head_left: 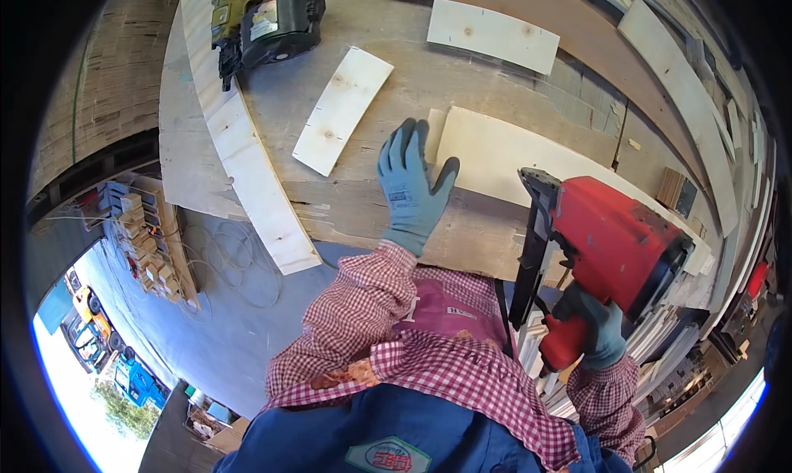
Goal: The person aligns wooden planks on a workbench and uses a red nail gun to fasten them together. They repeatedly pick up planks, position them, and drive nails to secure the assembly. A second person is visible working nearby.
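Observation:
My left hand (412, 180), in a blue-grey work glove, lies with its fingers stretched and thumb apart at the left end of a pale wooden board (511, 155). The thumb overlaps the board's corner, and a short wood strip (434, 133) shows by the fingertips. My right hand (601, 333), gloved alike, is wrapped round the handle of a red nail gun (615, 242). The gun's dark nose and magazine sit over the near edge of the board; whether they touch it I cannot tell.
A green and black coil nailer (272, 27) rests at the far left on a long pale plank (247, 176) that overhangs the worktable (363, 205). Two short boards (342, 110) (493, 35) lie further in. Long timber strips (685, 110) line the right side. A thin hose (235, 262) coils on the floor.

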A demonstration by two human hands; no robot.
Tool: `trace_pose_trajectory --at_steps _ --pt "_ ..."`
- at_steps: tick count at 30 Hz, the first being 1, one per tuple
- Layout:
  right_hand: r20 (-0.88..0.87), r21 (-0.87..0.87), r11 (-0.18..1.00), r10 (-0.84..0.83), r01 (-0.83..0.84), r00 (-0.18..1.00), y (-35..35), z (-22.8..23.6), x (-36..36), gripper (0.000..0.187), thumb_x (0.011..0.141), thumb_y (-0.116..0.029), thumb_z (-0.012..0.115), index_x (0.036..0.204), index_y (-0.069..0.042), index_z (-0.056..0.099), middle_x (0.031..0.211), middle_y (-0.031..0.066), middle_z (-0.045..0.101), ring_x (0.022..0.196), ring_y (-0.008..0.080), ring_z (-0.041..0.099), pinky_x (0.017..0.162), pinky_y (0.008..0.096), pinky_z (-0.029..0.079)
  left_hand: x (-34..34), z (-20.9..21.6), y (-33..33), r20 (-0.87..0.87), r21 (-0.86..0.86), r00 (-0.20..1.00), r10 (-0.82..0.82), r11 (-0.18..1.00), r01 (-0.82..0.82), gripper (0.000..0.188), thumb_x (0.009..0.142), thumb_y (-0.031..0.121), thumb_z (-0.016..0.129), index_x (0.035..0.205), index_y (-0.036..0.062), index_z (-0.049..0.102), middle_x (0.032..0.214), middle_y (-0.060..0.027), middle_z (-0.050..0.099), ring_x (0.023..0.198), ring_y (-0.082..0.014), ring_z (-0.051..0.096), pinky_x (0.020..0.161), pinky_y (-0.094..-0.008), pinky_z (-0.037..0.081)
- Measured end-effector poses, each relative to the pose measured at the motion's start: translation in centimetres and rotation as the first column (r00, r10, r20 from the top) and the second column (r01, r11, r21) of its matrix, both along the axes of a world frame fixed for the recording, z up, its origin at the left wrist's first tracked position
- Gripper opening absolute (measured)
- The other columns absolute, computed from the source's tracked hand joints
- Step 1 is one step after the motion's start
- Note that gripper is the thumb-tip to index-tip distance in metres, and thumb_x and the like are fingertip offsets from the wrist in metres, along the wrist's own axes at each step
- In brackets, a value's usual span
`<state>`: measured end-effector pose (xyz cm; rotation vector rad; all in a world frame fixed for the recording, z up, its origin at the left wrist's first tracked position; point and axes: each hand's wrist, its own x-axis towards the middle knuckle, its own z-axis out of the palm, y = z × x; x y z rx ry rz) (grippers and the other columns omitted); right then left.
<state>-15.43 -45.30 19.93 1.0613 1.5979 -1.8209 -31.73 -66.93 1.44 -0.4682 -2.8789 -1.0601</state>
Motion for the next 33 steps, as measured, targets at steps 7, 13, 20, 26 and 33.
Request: trace_pose_trajectory --at_steps 7,13,20,26,33 --pt "-0.002 -0.071 0.994 -0.077 0.077 0.997 -5.1 -1.2 -5.7 0.020 0.092 -0.020 0.050 0.083 -0.003 0.056 0.074 0.0070 0.056 0.070 0.0186 0.055 0.067 0.0314 0.045 -2.6 -0.4 -2.9 0.718 0.187 0.695 -0.019 0.968 -0.166 0.082 0.077 0.041 0.077 0.138 -0.0010 0.041 0.134 -0.0190 0.048 0.117 -0.0290 0.053 0.095 -0.0381 0.045" --pt "0.069 0.126 0.976 -0.187 0.178 0.980 -6.9 -0.7 -6.3 0.021 0.085 -0.018 0.053 0.083 0.002 0.059 0.072 0.0108 0.060 0.068 0.0224 0.059 0.064 0.0338 0.048 -3.1 -2.2 -2.4 0.845 0.361 0.506 -0.175 0.884 -0.296 0.060 0.081 0.033 0.075 0.124 -0.0028 0.053 0.113 -0.0144 0.064 0.102 -0.0229 0.062 0.090 -0.0341 0.049" --pt "0.012 0.020 0.995 -0.093 0.093 0.996 -4.8 -4.8 -0.1 0.030 0.089 -0.015 0.061 0.113 0.000 0.055 0.095 0.0103 0.061 0.084 0.0208 0.061 0.076 0.0348 0.050 -3.5 -1.6 -1.9 0.872 0.301 0.475 -0.115 0.892 -0.337 0.053 0.083 0.021 0.076 0.123 -0.0050 0.052 0.110 -0.0134 0.064 0.096 -0.0167 0.062 0.082 -0.0288 0.052" --pt "0.024 0.274 0.953 0.126 -0.128 0.992 -5.9 -5.6 0.7 0.046 0.083 -0.010 0.068 0.127 -0.003 0.055 0.119 0.0143 0.062 0.107 0.0281 0.062 0.090 0.0396 0.050 -3.8 -2.7 -2.4 0.899 0.284 0.414 -0.146 0.912 -0.295 0.053 0.081 0.026 0.077 0.119 -0.0031 0.054 0.101 -0.0119 0.067 0.087 -0.0158 0.064 0.075 -0.0284 0.052" --pt "0.063 0.302 0.939 0.152 -0.164 0.986 -7.3 -4.9 -0.8 0.041 0.084 -0.011 0.066 0.123 -0.002 0.055 0.117 0.0138 0.059 0.104 0.0273 0.059 0.091 0.0383 0.048 -4.5 -1.4 -2.9 0.866 0.205 0.484 -0.123 0.971 -0.119 0.074 0.073 0.043 0.080 0.125 -0.0007 0.051 0.120 -0.0194 0.057 0.107 -0.0258 0.058 0.090 -0.0369 0.047"
